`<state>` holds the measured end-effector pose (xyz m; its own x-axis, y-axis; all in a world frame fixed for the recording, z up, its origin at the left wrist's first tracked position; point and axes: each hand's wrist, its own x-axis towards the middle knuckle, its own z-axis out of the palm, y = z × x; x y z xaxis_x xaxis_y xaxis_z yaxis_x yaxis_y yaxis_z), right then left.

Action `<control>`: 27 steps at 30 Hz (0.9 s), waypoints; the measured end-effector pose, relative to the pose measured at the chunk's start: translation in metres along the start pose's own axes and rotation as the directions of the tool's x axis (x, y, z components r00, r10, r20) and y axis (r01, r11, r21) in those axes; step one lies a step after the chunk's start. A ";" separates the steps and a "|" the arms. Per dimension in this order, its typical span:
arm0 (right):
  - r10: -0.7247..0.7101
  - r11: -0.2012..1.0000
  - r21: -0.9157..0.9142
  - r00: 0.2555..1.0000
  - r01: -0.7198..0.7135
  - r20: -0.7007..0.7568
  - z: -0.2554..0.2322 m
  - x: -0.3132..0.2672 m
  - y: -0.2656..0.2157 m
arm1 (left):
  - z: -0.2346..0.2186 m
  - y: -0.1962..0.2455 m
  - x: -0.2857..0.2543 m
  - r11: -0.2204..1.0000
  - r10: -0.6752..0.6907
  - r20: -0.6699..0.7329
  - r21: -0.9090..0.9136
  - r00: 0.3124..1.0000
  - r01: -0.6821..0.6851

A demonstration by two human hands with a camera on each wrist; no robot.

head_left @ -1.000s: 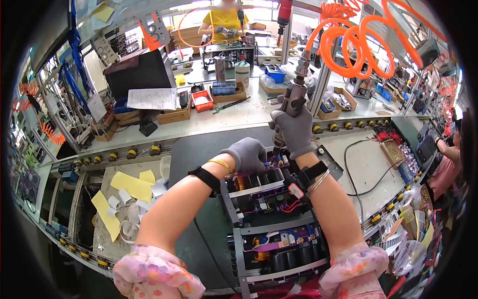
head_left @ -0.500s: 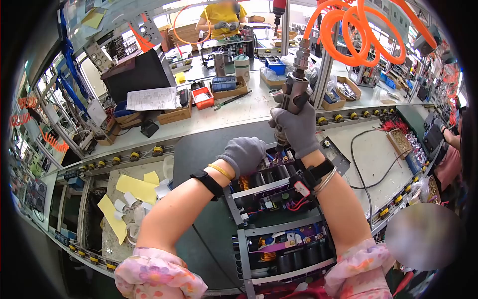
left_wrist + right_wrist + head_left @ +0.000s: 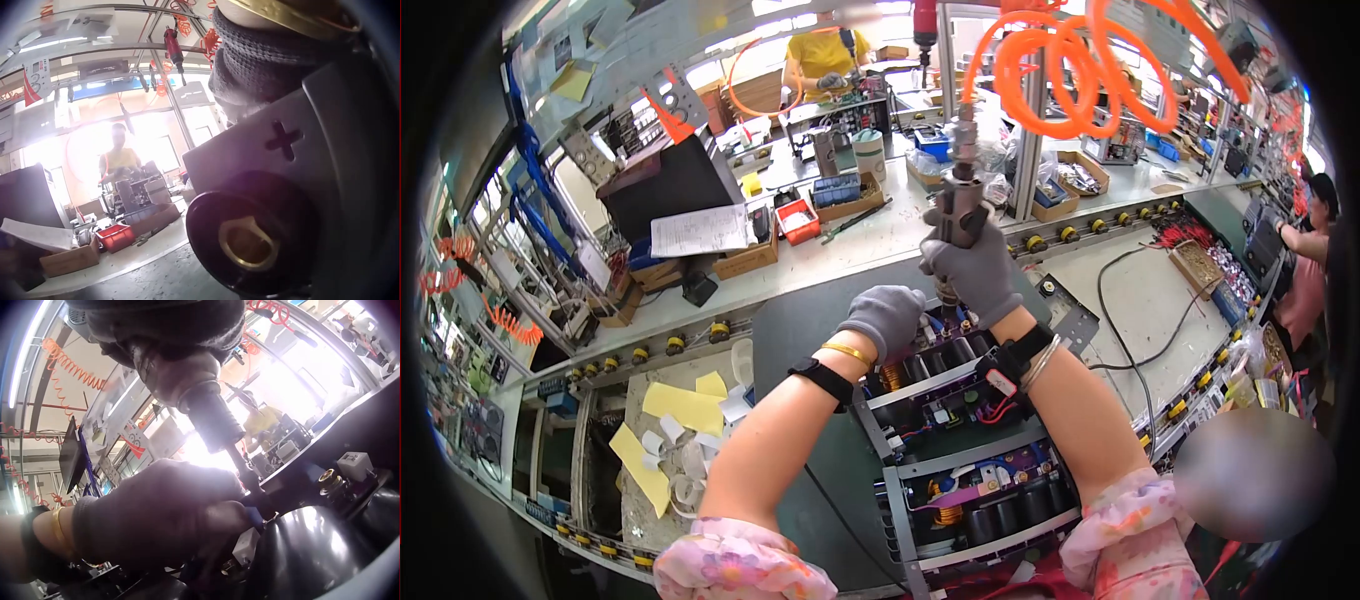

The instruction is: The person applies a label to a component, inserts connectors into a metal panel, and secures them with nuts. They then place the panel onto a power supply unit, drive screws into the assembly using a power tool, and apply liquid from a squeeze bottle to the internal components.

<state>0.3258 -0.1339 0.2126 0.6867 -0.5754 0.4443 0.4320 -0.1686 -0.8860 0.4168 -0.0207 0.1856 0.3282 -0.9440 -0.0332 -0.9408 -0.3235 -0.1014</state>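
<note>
My gloved right hand [image 3: 985,275] grips a metal air screwdriver [image 3: 962,200], held nearly upright with its bit pointing down. In the right wrist view the bit [image 3: 247,470] reaches down beside my left fingertips. My gloved left hand [image 3: 885,318] is at the far end of an open metal chassis [image 3: 925,385] with black capacitors and a copper coil. A small blue part [image 3: 255,516] shows right at those fingertips; I cannot tell whether they pinch it. The left wrist view has the chassis's grey panel [image 3: 244,156] and a black round terminal [image 3: 209,234] with a brass centre.
A second open chassis [image 3: 990,545] lies nearer me on the dark mat [image 3: 800,540]. An orange coiled hose [image 3: 1040,90] hangs above the driver. Yellow paper [image 3: 685,402] lies left, a black cable [image 3: 1135,365] right. Behind stand a red bin [image 3: 798,222] and a person in yellow.
The head view has turned, so the back bench and hose appear further left. My right hand keeps its grip on the upright driver, and my left hand stays at the chassis's far end.
</note>
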 end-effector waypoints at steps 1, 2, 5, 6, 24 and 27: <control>-0.027 0.998 -0.058 1.000 0.026 -0.013 0.000 0.003 0.007 | 0.004 0.000 0.001 0.999 -0.016 -0.020 -0.030 1.000 0.015; -0.052 0.992 -0.117 0.998 0.048 -0.027 -0.001 0.004 0.012 | 0.007 0.000 0.002 0.998 -0.030 -0.039 -0.063 0.999 0.027; -0.080 0.987 -0.142 0.995 0.071 -0.065 -0.006 0.008 0.007 | 0.004 -0.006 -0.012 0.945 -0.098 -0.172 -0.324 0.980 0.037; -0.080 0.985 -0.159 0.995 0.069 -0.062 -0.007 0.008 0.000 | 0.006 -0.013 -0.024 0.896 -0.130 -0.248 -0.445 0.960 0.007; -0.084 0.970 -0.222 0.723 -0.098 -0.686 -0.343 -0.248 -0.118 | 0.101 0.104 -0.365 -0.058 -0.448 0.233 -0.971 0.863 0.232; -0.104 0.964 -0.238 0.651 -0.120 -0.752 -0.376 -0.280 -0.084 | 0.107 0.128 -0.346 0.000 -0.530 0.126 -0.989 0.839 0.148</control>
<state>-0.1224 -0.2599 0.1123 -0.0378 -0.9588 0.2815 0.1947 -0.2833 -0.9390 0.1923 0.2717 0.0775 0.7846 -0.6121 -0.0991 -0.0353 -0.2036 0.9784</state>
